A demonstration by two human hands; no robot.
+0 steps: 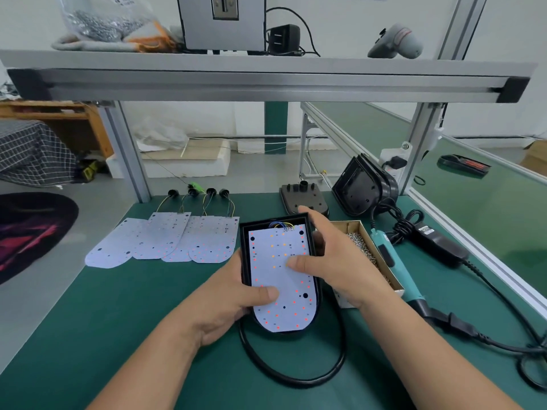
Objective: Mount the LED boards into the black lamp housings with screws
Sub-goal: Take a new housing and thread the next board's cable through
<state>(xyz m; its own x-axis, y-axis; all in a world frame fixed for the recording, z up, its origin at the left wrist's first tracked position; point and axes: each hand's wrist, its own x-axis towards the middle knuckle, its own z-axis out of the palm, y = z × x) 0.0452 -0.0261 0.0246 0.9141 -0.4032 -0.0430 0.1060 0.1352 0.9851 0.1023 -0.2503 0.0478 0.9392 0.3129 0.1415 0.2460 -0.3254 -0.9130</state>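
A black lamp housing (245,250) lies on the green mat in front of me with a white LED board (278,270) seated inside it, wires at its far end. My left hand (228,303) grips the housing's left edge, thumb pressing on the board. My right hand (331,258) holds the housing's right side, thumb resting on the board's middle. Several more LED boards (165,244) with wired plugs lie fanned out to the left. A cardboard box of screws (364,247) sits right of the housing, and a teal electric screwdriver (393,261) lies beside it.
More black housings (361,187) lean at the back right, one (302,198) lying face down. A thick black cable (296,377) loops in front of the housing. A power adapter (438,241) and cords lie at right. An aluminium shelf frame (266,84) spans overhead.
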